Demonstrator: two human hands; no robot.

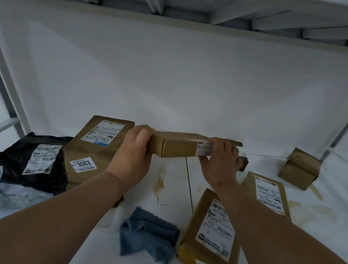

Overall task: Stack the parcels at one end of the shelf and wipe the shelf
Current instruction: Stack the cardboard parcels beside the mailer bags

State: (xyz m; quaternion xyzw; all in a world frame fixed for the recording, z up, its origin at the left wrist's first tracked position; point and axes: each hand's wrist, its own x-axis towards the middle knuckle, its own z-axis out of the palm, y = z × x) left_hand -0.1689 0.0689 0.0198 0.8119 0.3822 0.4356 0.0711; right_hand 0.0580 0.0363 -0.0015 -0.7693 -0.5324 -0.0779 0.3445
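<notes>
Shelf [173, 180] carries brown stains, with parcels scattered on both sides: big kraft bag [96, 146] and black mailer [25, 161] left, three kraft parcels right. Left hand [134, 149] and right hand [219, 159] each grip an end of a long carton [178, 146], lifted mid-shelf. Risks: carton's loose far flap snagging, stack on soft mailer toppling, blue cloth [149, 235] getting buried.

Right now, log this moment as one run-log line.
phase: stacking | left hand and right hand: grip long cardboard box above shelf | blue cloth: lying untouched | brown stains: unwiped
</notes>
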